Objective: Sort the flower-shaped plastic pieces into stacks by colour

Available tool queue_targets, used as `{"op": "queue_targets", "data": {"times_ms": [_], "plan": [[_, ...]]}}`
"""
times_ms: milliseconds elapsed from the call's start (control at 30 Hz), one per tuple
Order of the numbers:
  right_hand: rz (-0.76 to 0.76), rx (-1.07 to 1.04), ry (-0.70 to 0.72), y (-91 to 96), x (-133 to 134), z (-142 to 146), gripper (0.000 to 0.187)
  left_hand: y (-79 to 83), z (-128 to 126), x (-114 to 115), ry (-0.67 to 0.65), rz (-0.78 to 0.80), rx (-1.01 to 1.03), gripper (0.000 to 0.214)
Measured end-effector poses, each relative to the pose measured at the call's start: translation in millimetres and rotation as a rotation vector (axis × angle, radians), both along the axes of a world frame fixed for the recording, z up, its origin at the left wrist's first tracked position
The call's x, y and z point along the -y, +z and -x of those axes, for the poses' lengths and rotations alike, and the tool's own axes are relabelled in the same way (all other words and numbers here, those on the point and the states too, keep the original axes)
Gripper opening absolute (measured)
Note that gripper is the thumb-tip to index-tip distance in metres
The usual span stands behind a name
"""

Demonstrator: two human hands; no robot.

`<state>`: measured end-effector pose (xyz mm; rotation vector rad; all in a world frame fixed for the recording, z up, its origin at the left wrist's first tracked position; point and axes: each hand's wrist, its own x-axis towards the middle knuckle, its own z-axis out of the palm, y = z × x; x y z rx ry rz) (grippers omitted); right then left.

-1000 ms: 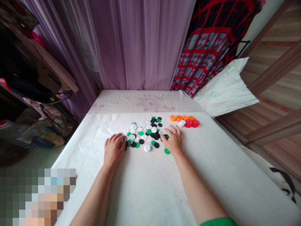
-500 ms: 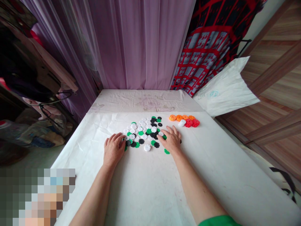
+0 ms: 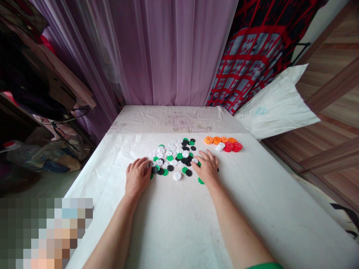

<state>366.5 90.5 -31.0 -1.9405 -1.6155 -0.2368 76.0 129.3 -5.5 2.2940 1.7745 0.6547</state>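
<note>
A loose pile of white, black and green flower-shaped plastic discs (image 3: pixel 169 158) lies on the white-covered table between my hands. At its left edge rests my left hand (image 3: pixel 137 175), palm down, fingers loosely bent and thumb by the black and green discs. My right hand (image 3: pixel 207 168) lies over the pile's right side with fingers spread, its thumb close to a white disc (image 3: pixel 195 160). Parts of a few discs are hidden under this hand. A small stack of white discs (image 3: pixel 177 176) sits apart in front of the pile, and a green disc (image 3: pixel 201 181) lies beneath my right wrist.
Toward the back right are a row of orange disc stacks (image 3: pixel 217 140), red stacks (image 3: pixel 233 147) and a white stack (image 3: pixel 220 147). A white sack (image 3: pixel 276 106) leans at the table's right edge. Purple curtains (image 3: pixel 174 52) hang behind; clothes (image 3: pixel 47 74) hang at left.
The whole view has shifted slightly, so everything appears a little farther right. Both hands keep nearly the same place and pose by the discs.
</note>
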Motion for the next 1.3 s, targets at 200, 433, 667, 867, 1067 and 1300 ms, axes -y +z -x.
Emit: {"op": "queue_targets", "data": {"times_ms": [200,433,667,867,1067,1300], "plan": [[-0.082,0.002,0.156,17.0,19,23,0.022,-0.3,0,1,0.008,0.006,0.006,0.03],[0.009,0.01,0.345,18.7,42,61,0.019,1.0,0,1,0.009,0.018,0.017,0.03],[0.047,0.012,0.351,19.4,37,62,0.02,3.2,-1,2,0.013,0.02,0.017,0.029],[0.056,0.016,0.355,18.5,36,64,0.022,4.0,-1,2,0.004,0.007,0.003,0.03],[0.01,0.018,0.353,16.9,36,62,0.027,4.2,-2,2,0.011,0.015,0.006,0.03],[-0.145,-0.048,0.117,13.2,30,-4,0.028,2.2,-1,1,0.001,0.009,0.016,0.03]]}}
